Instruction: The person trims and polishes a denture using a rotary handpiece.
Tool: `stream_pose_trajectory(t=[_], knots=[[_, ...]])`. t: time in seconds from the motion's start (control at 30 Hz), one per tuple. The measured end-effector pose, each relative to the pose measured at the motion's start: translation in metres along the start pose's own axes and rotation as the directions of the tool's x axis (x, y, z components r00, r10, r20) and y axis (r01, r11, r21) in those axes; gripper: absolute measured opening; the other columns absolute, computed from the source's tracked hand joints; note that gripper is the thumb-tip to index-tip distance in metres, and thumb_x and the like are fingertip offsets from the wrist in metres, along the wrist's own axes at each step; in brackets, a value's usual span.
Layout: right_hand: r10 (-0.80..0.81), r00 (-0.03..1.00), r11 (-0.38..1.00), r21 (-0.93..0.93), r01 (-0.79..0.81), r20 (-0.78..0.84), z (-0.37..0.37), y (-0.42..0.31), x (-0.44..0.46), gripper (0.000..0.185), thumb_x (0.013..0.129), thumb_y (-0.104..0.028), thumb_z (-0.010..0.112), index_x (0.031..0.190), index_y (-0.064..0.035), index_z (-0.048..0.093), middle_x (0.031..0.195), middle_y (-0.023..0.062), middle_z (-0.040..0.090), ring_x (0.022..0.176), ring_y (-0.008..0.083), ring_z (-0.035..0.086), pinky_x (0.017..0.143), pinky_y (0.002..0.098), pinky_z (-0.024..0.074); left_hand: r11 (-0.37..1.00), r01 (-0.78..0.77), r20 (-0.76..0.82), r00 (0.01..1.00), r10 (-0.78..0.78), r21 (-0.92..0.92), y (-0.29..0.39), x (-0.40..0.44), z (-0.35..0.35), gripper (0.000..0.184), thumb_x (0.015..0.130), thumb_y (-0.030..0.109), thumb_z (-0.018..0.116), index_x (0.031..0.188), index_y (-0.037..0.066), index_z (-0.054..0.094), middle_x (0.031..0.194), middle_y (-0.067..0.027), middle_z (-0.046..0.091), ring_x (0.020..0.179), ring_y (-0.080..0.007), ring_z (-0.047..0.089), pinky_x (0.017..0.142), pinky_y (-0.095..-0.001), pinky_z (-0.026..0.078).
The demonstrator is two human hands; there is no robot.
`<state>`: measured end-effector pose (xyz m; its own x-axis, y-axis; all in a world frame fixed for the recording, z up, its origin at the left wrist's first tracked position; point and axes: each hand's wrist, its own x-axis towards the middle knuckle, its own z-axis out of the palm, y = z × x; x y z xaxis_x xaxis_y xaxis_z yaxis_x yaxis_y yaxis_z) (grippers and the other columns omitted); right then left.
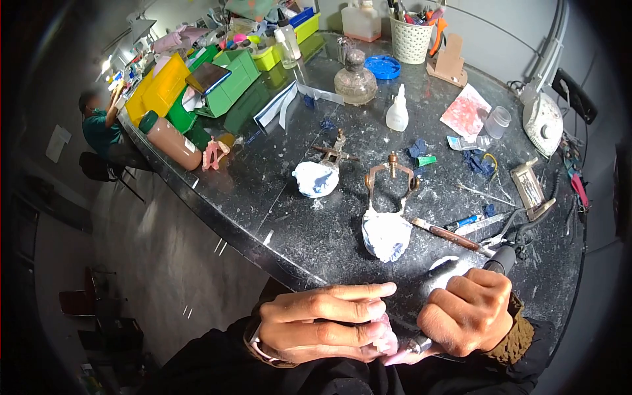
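Observation:
Near the bottom centre, my left hand (322, 322) is closed round a small pink piece (385, 339), its fingers pressed together over it. To its right my right hand (467, 313) is wrapped round a dark handpiece (501, 259), whose metal tip (419, 343) points at the pink piece. The tip and the piece are very close; whether they touch is unclear. Just beyond my hands lie a white plaster lump on a brass frame (387, 236) and a second plaster lump (316, 179) beside a metal clamp (337, 154).
A brown-handled tool (451, 236), a blue pen (464, 222) and cables lie right. Farther back are a white dropper bottle (397, 112), glass burner (355, 82), blue lid (382, 67) and green bins (234, 82). A brown bottle (172, 141) lies left; a person (102, 128) sits far left.

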<state>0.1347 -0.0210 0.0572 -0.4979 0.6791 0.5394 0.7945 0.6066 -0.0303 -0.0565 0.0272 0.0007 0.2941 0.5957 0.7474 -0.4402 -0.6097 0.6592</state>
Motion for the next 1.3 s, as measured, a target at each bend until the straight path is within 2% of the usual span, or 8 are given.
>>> stream_pose_trajectory(t=[0.13,0.33,0.5,0.63,0.73,0.97,1.07,1.3], knots=[[0.017,1.000,1.000,0.012,-0.016,-0.012,0.001,0.000,-0.001,0.044,0.066,-0.046,0.062,0.051,-0.0155,0.035,0.048,-0.0048,0.032,0.039,0.0079,0.034,0.038,0.0223,0.0206,0.999,-0.039,0.126,0.991,0.037,0.013,0.007,0.024,-0.009,0.025,0.057,-0.003,0.078,0.078,-0.004,0.065,0.083,-0.0133,0.060,0.081,-0.0251,0.064,0.076,-0.0420,0.056],[0.039,0.999,0.999,-0.039,-0.038,0.021,-0.006,-0.003,0.003,0.054,0.064,-0.055,0.066,0.050,-0.0148,0.033,0.047,-0.0048,0.030,0.038,0.0080,0.032,0.038,0.0226,0.0203,0.989,-0.019,0.152,0.988,-0.003,0.143,0.016,0.030,-0.011,0.029,0.054,0.002,0.081,0.079,-0.001,0.066,0.085,-0.0116,0.061,0.082,-0.0272,0.064,0.070,-0.0324,0.057],[0.154,0.988,0.988,-0.018,-0.153,0.032,-0.004,-0.005,0.005,0.053,0.065,-0.055,0.067,0.050,-0.0156,0.035,0.047,-0.0054,0.031,0.038,0.0075,0.034,0.038,0.0225,0.0202,0.978,-0.095,0.226,0.973,0.052,0.185,0.015,0.033,-0.016,0.034,0.054,0.002,0.081,0.085,0.000,0.067,0.090,-0.0119,0.061,0.084,-0.0286,0.064,0.072,-0.0325,0.056],[0.056,0.997,0.996,-0.067,-0.052,0.054,-0.011,-0.002,0.008,0.054,0.063,-0.055,0.068,0.049,-0.0151,0.034,0.046,-0.0052,0.031,0.037,0.0076,0.034,0.037,0.0222,0.0204,0.983,-0.056,0.223,0.975,0.016,0.174,0.018,0.033,-0.016,0.035,0.056,0.002,0.080,0.089,0.001,0.067,0.091,-0.0121,0.061,0.086,-0.0292,0.063,0.072,-0.0324,0.056],[0.140,0.989,0.988,-0.078,-0.136,0.046,-0.012,-0.002,0.008,0.056,0.062,-0.056,0.068,0.048,-0.0148,0.033,0.045,-0.0051,0.028,0.036,0.0077,0.031,0.037,0.0232,0.0187,0.982,-0.039,0.217,0.976,-0.003,0.187,0.020,0.033,-0.015,0.035,0.058,0.002,0.078,0.090,0.002,0.067,0.093,-0.0115,0.061,0.087,-0.0291,0.063,0.074,-0.0326,0.055],[0.148,0.988,0.985,-0.097,-0.144,0.041,-0.007,-0.005,0.008,0.058,0.063,-0.057,0.068,0.048,-0.0148,0.032,0.045,-0.0051,0.026,0.037,0.0082,0.030,0.038,0.0230,0.0194,0.967,-0.043,0.311,0.950,-0.038,0.250,0.021,0.035,-0.019,0.036,0.059,0.002,0.078,0.093,0.002,0.067,0.096,-0.0108,0.061,0.090,-0.0284,0.062,0.077,-0.0324,0.054],[0.154,0.987,0.984,-0.098,-0.148,0.053,-0.011,-0.004,0.007,0.058,0.063,-0.057,0.067,0.048,-0.0147,0.031,0.046,-0.0049,0.026,0.037,0.0083,0.030,0.038,0.0231,0.0196,0.966,-0.071,0.313,0.950,-0.011,0.248,0.019,0.038,-0.018,0.035,0.052,0.003,0.082,0.084,0.001,0.068,0.090,-0.0099,0.059,0.082,-0.0295,0.063,0.070,-0.0317,0.058],[0.154,0.987,0.985,-0.081,-0.151,0.042,-0.009,-0.003,0.007,0.057,0.063,-0.058,0.067,0.050,-0.0144,0.032,0.046,-0.0045,0.026,0.037,0.0082,0.030,0.037,0.0232,0.0200,0.969,-0.060,0.334,0.942,-0.024,0.239,0.019,0.037,-0.019,0.034,0.053,0.004,0.081,0.085,0.002,0.068,0.092,-0.0111,0.059,0.087,-0.0317,0.062,0.070,-0.0312,0.058]])
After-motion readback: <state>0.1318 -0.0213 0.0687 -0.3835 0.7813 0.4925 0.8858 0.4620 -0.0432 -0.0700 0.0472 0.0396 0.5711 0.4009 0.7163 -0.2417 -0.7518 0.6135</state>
